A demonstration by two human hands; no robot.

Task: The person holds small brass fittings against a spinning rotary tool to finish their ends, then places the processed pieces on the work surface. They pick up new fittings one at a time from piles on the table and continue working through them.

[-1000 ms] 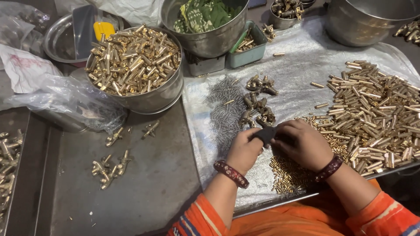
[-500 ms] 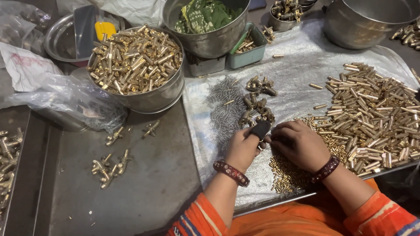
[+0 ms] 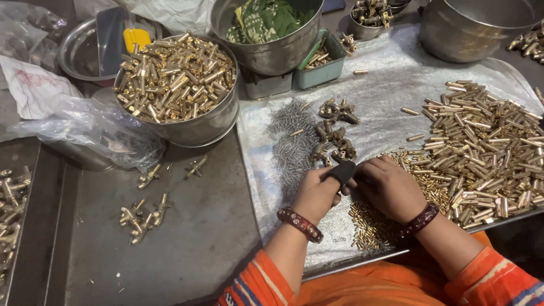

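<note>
A person in orange sleeves works with both hands close together over a clear plastic sheet spread on a metal worktop. The left hand, a dark red bangle at its wrist, is curled shut, its fingertip in a black finger cover pressed down among small parts; what, if anything, it pinches cannot be made out. The right hand, also bangled, lies knuckles-up just beside it, fingers bent down onto the sheet; whether they grip anything cannot be told. Just ahead of the hands sit a cluster of dark brass fittings and, to its left, a patch of thin steel springs. A scatter of tiny brass pins lies under and near the right wrist, and a large heap of brass tubes fills the sheet's right side. A steel bowl piled with brass pieces stands at the far left of the sheet, with loose T-shaped brass fittings on the bare worktop below it.
</note>
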